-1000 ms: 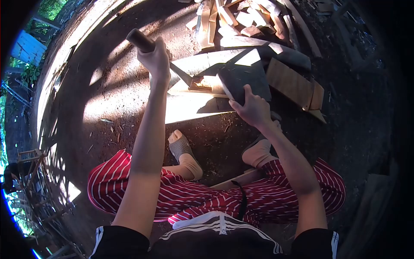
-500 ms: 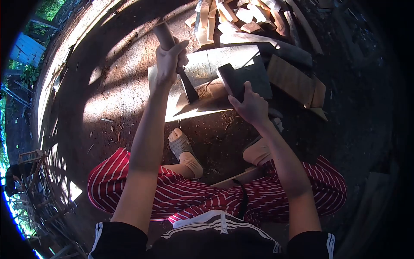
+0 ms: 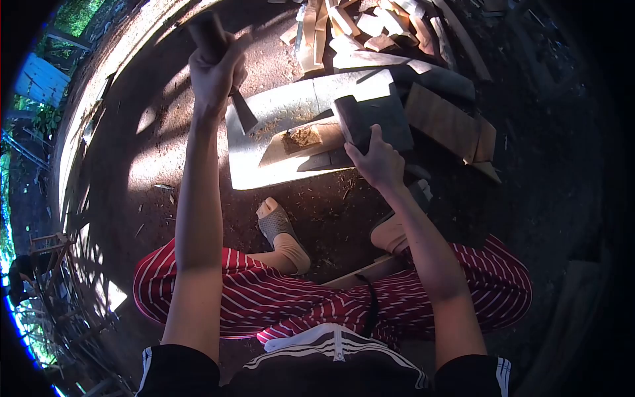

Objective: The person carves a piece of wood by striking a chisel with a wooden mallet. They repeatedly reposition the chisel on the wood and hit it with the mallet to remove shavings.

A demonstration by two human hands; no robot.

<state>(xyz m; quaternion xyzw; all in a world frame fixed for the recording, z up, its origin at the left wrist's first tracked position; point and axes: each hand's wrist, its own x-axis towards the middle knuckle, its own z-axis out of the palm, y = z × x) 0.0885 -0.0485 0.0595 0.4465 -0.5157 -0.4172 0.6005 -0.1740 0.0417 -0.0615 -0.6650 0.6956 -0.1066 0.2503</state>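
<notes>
My left hand (image 3: 217,76) is raised at the upper left, closed round a chisel-like tool (image 3: 209,36) with a thick wooden handle. Its flat dark blade (image 3: 243,116) points down over the left part of a pale board (image 3: 248,175). On that board lies a wooden piece (image 3: 281,152) with a freshly chipped hollow on top and shavings around it. My right hand (image 3: 380,162) grips a dark-sided wooden block (image 3: 354,122), which overlaps the right end of the wooden piece in this view. The palm side of this grip is hidden.
Split wood (image 3: 390,26) is heaped beyond the board, with a log (image 3: 436,76) in front. A plank piece (image 3: 440,122) lies to the right. My sandalled foot (image 3: 276,225) rests close to the board's near edge. Wooden frames (image 3: 59,278) stand at far left.
My left hand has risen up and left, lifting the blade away from the wooden piece and exposing the chipped hollow. My right hand has barely moved.
</notes>
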